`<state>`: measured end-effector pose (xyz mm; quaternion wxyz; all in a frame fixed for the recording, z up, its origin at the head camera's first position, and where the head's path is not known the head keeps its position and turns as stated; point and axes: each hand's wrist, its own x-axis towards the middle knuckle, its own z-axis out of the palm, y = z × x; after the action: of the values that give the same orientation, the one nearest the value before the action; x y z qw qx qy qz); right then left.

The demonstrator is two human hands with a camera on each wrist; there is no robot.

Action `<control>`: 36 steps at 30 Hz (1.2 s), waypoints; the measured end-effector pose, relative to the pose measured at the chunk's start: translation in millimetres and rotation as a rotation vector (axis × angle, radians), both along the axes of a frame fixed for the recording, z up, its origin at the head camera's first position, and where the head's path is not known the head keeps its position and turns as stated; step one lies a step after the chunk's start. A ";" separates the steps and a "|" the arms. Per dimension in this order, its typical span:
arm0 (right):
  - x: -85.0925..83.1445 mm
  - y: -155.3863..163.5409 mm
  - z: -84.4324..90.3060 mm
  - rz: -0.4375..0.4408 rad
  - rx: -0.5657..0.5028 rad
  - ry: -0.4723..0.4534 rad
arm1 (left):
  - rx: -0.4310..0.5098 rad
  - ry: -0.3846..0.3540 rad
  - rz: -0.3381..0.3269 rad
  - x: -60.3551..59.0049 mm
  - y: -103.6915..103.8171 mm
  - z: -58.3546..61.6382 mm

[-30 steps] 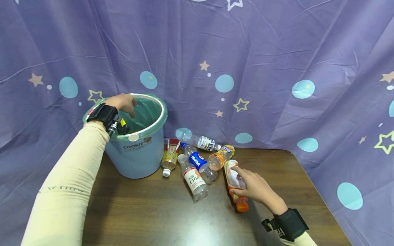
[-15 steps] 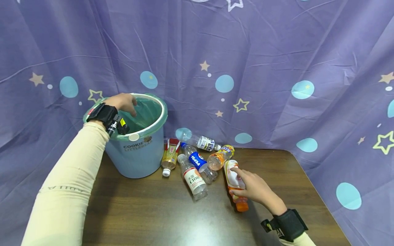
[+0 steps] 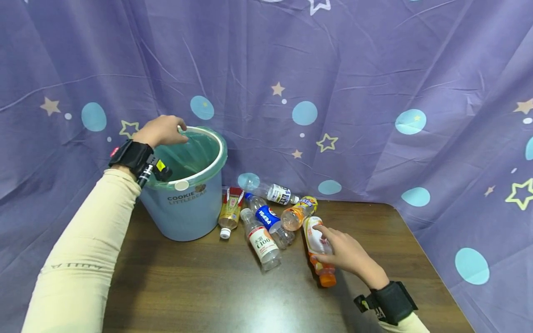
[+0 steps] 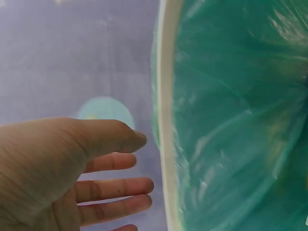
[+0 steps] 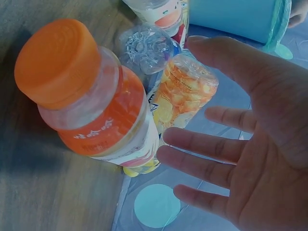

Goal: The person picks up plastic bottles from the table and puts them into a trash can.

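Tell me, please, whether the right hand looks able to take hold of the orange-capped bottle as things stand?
Probably yes: the right hand is open right at the orange-capped bottle, which lies on the table's near side of the pile, nothing over it.

Light in the head view is even and fairly bright, falling from above; the curtain (image 3: 374, 92) shows soft folds without glare. Dark, soft shadow lies on the table (image 3: 208, 291) under the right hand (image 3: 350, 256) and beside the bucket (image 3: 187, 203). The view bows at its edges, stretching the sleeve (image 3: 79, 259). In the left wrist view the left hand (image 4: 57, 168) is close and blurred, and the bucket liner past the fingertips gleams with pale streaks. In the right wrist view the fingers (image 5: 211, 144) are soft, while the orange-capped bottle (image 5: 91, 101) beside them is sharper and casts a dark shadow.
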<state>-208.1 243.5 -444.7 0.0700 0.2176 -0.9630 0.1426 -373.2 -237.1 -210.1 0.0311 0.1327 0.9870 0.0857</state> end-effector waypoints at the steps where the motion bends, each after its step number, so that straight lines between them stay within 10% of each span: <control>1: -0.1 0.4 0.8 0.003 0.000 0.004 | 0.007 0.030 -0.010 2.9 2.8 1.0; 18: -0.3 7.6 21.7 -0.008 0.009 0.021 | 0.175 0.419 -0.257 78.0 72.5 -30.2; 28: -24.1 9.8 21.1 0.030 -0.028 0.060 | 0.271 0.552 -0.485 116.2 98.9 -90.5; 36: -66.4 0.3 16.8 0.079 -0.032 0.082 | 0.302 0.467 -0.466 134.6 103.5 -156.3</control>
<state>-274.5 243.8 -428.0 0.1074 0.2602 -0.9475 0.1515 -238.7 -133.6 -366.4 -0.1963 0.3729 0.8870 0.1888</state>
